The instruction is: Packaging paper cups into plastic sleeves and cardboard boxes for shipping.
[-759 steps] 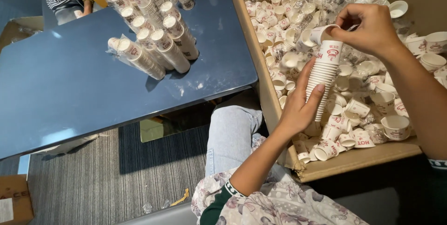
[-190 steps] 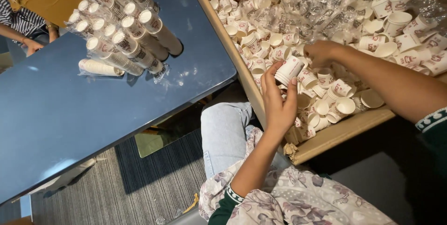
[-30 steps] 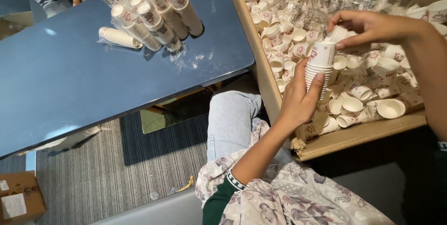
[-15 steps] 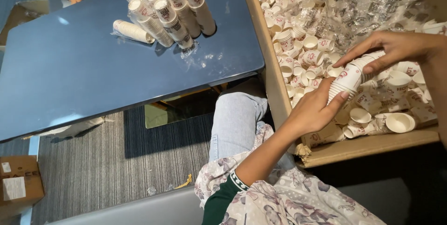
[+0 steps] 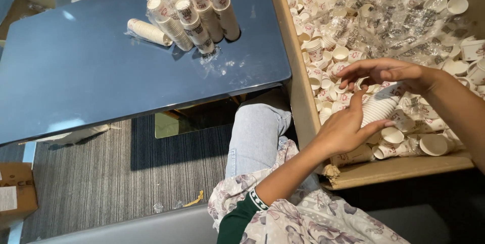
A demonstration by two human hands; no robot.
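Over the cardboard box (image 5: pixel 303 97) of loose paper cups (image 5: pixel 328 52): stack of nested cups (image 5: pixel 380 107) cradled in left hand (image 5: pixel 343 132), fingers curled round it; right hand (image 5: pixel 386 72) spread open above; probably light, crushable; best held around the sides.

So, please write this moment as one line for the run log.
left hand: holds stack of paper cups | right hand: on stack top | cardboard box: loose cups

The person wears a dark green sleeve (image 5: pixel 237 221) with a black-and-white striped cuff (image 5: pixel 258 199), a pale floral garment (image 5: pixel 308 218), and light blue jeans (image 5: pixel 255 135).
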